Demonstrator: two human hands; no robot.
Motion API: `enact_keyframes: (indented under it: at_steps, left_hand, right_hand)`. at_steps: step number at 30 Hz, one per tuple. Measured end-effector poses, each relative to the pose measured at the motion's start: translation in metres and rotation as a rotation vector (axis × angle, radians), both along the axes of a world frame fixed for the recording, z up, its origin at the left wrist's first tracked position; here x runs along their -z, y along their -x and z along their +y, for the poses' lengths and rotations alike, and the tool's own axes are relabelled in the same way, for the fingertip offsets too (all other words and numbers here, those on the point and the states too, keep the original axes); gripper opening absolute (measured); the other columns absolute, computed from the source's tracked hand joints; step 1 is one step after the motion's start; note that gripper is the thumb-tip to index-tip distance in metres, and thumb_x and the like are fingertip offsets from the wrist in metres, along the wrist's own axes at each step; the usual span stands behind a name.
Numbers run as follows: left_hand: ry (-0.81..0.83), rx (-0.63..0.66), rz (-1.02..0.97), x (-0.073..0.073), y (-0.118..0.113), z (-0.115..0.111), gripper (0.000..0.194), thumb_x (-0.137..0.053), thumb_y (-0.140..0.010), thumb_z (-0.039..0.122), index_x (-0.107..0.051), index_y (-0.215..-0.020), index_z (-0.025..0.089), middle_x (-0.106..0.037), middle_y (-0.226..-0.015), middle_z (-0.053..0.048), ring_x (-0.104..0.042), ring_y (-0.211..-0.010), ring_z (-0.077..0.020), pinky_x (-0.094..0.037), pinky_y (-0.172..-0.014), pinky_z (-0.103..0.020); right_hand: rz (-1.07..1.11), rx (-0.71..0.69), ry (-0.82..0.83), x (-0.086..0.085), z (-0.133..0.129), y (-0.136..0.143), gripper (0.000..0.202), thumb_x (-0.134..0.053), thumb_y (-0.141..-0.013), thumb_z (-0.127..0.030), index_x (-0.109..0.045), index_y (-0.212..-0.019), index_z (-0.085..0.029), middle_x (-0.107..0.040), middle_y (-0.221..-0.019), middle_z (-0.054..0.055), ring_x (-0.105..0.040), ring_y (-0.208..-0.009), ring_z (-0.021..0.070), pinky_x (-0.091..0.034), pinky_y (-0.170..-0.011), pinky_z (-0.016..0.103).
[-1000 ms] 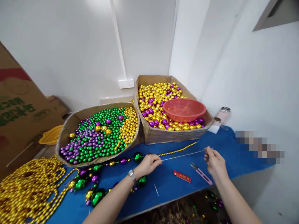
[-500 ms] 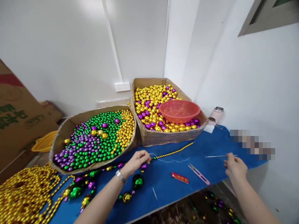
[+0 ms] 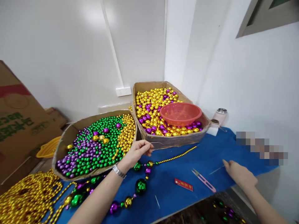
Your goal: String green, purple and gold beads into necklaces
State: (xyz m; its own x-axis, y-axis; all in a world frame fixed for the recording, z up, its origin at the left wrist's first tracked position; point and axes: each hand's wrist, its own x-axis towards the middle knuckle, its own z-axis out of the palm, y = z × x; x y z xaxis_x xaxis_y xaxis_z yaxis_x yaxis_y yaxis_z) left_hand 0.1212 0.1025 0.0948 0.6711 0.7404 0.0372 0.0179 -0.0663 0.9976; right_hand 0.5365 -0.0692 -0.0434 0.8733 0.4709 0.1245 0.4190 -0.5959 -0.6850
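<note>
My left hand [image 3: 141, 151], with a metal watch on the wrist, pinches a thin clear thread just in front of the two bead boxes. Below it a string of large green, gold and purple beads [image 3: 140, 186] lies on the blue cloth, joined to a line of small gold beads [image 3: 178, 156]. At the right my right hand [image 3: 235, 172] has its fingers closed on a thin needle [image 3: 216, 170] that points left. Pink-handled snips [image 3: 204, 180] and a red packet [image 3: 183, 184] lie between the hands.
Cardboard boxes of small beads [image 3: 93, 146] and larger beads [image 3: 154, 102] stand behind; a red basket [image 3: 181, 114] rests in the latter. Gold bead strands [image 3: 28, 196] pile at left. A pink can [image 3: 220, 115] is by the wall. A second needle [image 3: 157, 201] lies in front.
My left hand has risen off the start of the bead string, lifting the thread. My right hand has moved slightly down and turned, its needle now tilted. The view has shifted a little.
</note>
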Motion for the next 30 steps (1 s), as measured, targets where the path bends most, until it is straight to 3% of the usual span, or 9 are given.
enact_keyframes:
  at_steps: [4,6,7,14,22,26,30]
  left_hand:
    - [-0.078,-0.028,0.087,-0.001,-0.001,-0.004,0.035,-0.056,-0.08,0.047,-0.064,-0.079,0.013,-0.054,-0.06,0.0,-0.049,-0.054,-0.0104,-0.038,-0.052,-0.021]
    - [-0.105,-0.051,0.12,0.002,-0.002,-0.007,0.035,-0.055,-0.081,0.047,-0.064,-0.077,0.014,-0.049,-0.056,0.002,-0.044,-0.051,-0.0093,-0.033,-0.05,-0.02]
    - [-0.104,-0.064,0.13,0.003,-0.001,-0.009,0.035,-0.055,-0.081,0.047,-0.064,-0.077,0.014,-0.047,-0.055,0.003,-0.041,-0.05,-0.0088,-0.031,-0.048,-0.019]
    - [0.023,-0.1,0.184,0.014,0.002,-0.021,0.038,-0.057,-0.078,0.052,-0.062,-0.074,0.014,-0.037,-0.054,0.005,-0.027,-0.046,-0.006,-0.018,-0.042,-0.019]
    - [0.047,-0.129,0.162,0.012,0.007,-0.024,0.037,-0.06,-0.077,0.05,-0.064,-0.075,0.014,-0.039,-0.054,0.005,-0.029,-0.045,-0.0054,-0.021,-0.043,-0.019]
    - [0.04,-0.132,0.073,0.014,0.01,-0.025,0.034,-0.06,-0.077,0.047,-0.064,-0.074,0.013,-0.05,-0.058,0.001,-0.043,-0.053,-0.009,-0.033,-0.05,-0.02]
    - [0.055,-0.195,0.062,0.016,0.012,-0.026,0.034,-0.062,-0.075,0.047,-0.066,-0.073,0.013,-0.045,-0.054,0.004,-0.034,-0.047,-0.006,-0.023,-0.045,-0.019]
  right_hand:
    - [-0.099,-0.272,0.277,-0.001,0.026,0.015,0.018,-0.053,-0.091,-0.035,-0.061,-0.095,-0.02,-0.063,-0.097,0.003,-0.06,-0.081,0.0128,-0.05,-0.072,0.03]
    - [-0.163,-0.385,0.339,-0.001,0.043,0.023,0.017,-0.053,-0.091,-0.033,-0.06,-0.103,-0.024,-0.06,-0.108,0.004,-0.06,-0.091,0.0143,-0.05,-0.077,0.03]
    - [-0.193,-0.42,0.363,-0.001,0.052,0.025,0.025,-0.054,-0.09,-0.033,-0.057,-0.109,-0.017,-0.059,-0.109,0.005,-0.06,-0.091,0.0163,-0.051,-0.078,0.036]
    - [-0.322,-0.567,0.463,-0.002,0.093,0.024,0.03,-0.055,-0.09,-0.032,-0.054,-0.116,-0.018,-0.057,-0.116,0.006,-0.059,-0.097,0.0186,-0.05,-0.081,0.038]
    - [-0.315,-0.646,0.506,-0.007,0.1,0.025,0.028,-0.055,-0.09,-0.032,-0.055,-0.113,-0.016,-0.058,-0.112,0.006,-0.06,-0.093,0.0175,-0.051,-0.079,0.037]
    - [-0.274,-0.708,0.468,-0.031,0.085,0.036,0.021,-0.05,-0.092,-0.031,-0.057,-0.104,-0.014,-0.063,-0.09,0.003,-0.061,-0.073,0.013,-0.051,-0.068,0.031]
    - [-0.26,-0.918,0.351,-0.077,0.061,0.066,0.019,-0.041,-0.09,-0.029,-0.058,-0.088,-0.022,-0.064,-0.071,0.001,-0.06,-0.063,0.0157,-0.045,-0.061,0.027]
